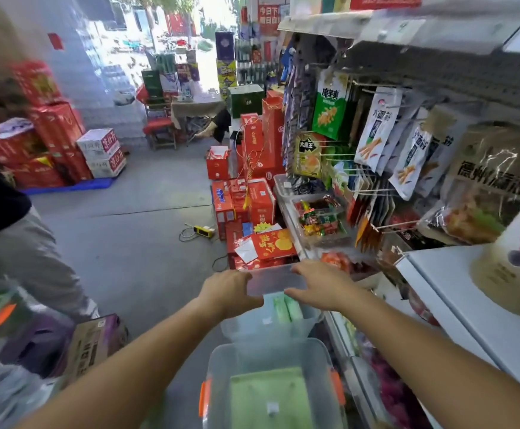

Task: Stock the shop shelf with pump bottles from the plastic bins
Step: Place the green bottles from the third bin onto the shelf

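though blurry, left hand [230, 291] and right hand [317, 286] round clear lid [277, 281]

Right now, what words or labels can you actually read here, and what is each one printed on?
"魔芋爽": green snack bag on the hooks.
"大魔王": yellow bag below it.
"大面筋": white bag.
"德州": brown bag; the rest is blurred.
Too blurred or small: red cartons, bin sticker.
No text: clear lid gripped by left hand and right hand.
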### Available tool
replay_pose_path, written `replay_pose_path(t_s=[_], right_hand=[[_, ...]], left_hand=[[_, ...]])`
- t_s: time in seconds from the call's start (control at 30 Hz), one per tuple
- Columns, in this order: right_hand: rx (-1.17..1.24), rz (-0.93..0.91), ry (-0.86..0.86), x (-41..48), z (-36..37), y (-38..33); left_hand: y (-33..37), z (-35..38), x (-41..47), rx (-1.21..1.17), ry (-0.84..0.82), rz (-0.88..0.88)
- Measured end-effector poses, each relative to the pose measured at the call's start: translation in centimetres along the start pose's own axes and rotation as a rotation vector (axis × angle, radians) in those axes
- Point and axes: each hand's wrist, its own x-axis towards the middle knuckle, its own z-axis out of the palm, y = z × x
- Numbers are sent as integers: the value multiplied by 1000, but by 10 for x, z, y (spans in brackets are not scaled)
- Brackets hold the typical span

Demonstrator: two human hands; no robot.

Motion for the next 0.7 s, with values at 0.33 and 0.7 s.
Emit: replay_pose_path(t_s=[0.33,0.7], right_hand=[[43,-20,-120,95,45,45],[152,150,-292,177,135,75]], left_hand=[[-19,32,97,15,-53,-5],[-68,134,210,-8,-229,125]])
